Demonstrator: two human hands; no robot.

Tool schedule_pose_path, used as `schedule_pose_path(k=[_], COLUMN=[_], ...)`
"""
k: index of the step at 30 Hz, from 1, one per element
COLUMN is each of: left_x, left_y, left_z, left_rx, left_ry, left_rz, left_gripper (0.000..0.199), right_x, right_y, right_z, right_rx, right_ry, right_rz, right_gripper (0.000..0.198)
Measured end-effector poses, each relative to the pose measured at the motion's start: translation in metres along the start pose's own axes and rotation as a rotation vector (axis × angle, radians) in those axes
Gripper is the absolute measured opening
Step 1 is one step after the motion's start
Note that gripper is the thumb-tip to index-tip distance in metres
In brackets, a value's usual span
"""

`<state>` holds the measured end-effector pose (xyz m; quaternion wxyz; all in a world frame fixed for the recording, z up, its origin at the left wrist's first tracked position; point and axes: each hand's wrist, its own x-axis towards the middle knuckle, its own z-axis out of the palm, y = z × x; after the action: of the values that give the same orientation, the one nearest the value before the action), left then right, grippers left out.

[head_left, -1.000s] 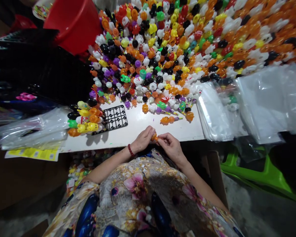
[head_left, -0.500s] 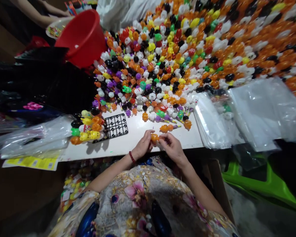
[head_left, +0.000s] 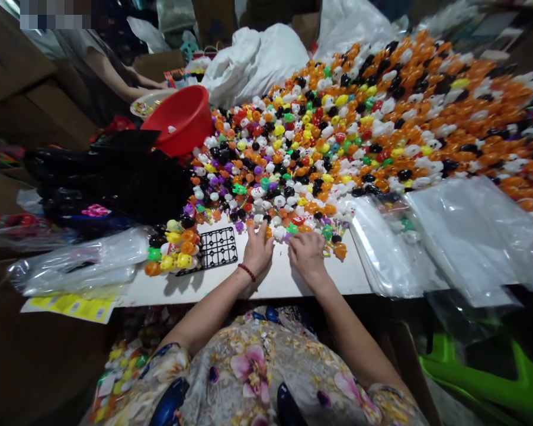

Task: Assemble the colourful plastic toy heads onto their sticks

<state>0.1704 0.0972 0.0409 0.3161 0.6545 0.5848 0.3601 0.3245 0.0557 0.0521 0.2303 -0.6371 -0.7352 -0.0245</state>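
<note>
At the near edge of a heap of small plastic figures, my left hand reaches forward with its fingers spread. Its fingertips touch or nearly touch a small orange figure. Beside it, my right hand has its fingers curled down over the figures at the edge; what they grip is hidden. A green figure lies just ahead of the right fingers. A black grid tray rests on the white table to the left, with several upright yellow, orange and white figures on its left side.
Clear plastic bags lie in a stack at right and a pile at left. A red tub and black plastic stand back left. Another person's arm is behind the tub. A green stool sits lower right.
Both hands have moved forward from the table's front edge to the heap. The orange figure they held between them no longer shows in them. The view has tilted up.
</note>
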Motion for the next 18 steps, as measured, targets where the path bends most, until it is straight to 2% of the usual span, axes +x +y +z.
schedule_pose_path(k=[3,7,10,12,16,18], left_x=[0.008,0.001,-0.001,0.001,0.006,0.006], left_y=[-0.003,-0.016,-0.023,-0.025,-0.027,-0.030], left_z=[0.002,0.004,0.004,0.003,0.001,0.001], left_rx=[0.033,-0.119,-0.297,-0.368,-0.376,-0.451], left_ry=[-0.091,0.026,0.078,0.101,0.220,0.227], left_rz=[0.002,-0.079,-0.213,-0.251,-0.179,-0.135], left_gripper=[0.031,0.025,0.031,0.035,0.033,0.030], right_x=[0.003,0.011,0.020,0.028,0.053,0.071], right_y=[-0.010,-0.009,-0.010,-0.013,-0.024,-0.031], right_z=[0.002,0.002,0.003,0.005,0.015,0.024], right_rx=[-0.024,-0.056,-0.080,-0.085,-0.071,-0.050], right_ry=[-0.081,-0.115,-0.124,-0.139,-0.191,-0.218], right_rz=[-0.057,-0.076,-0.086,-0.107,-0.144,-0.159], right_gripper=[0.021,0.021,0.020,0.020,0.020,0.021])
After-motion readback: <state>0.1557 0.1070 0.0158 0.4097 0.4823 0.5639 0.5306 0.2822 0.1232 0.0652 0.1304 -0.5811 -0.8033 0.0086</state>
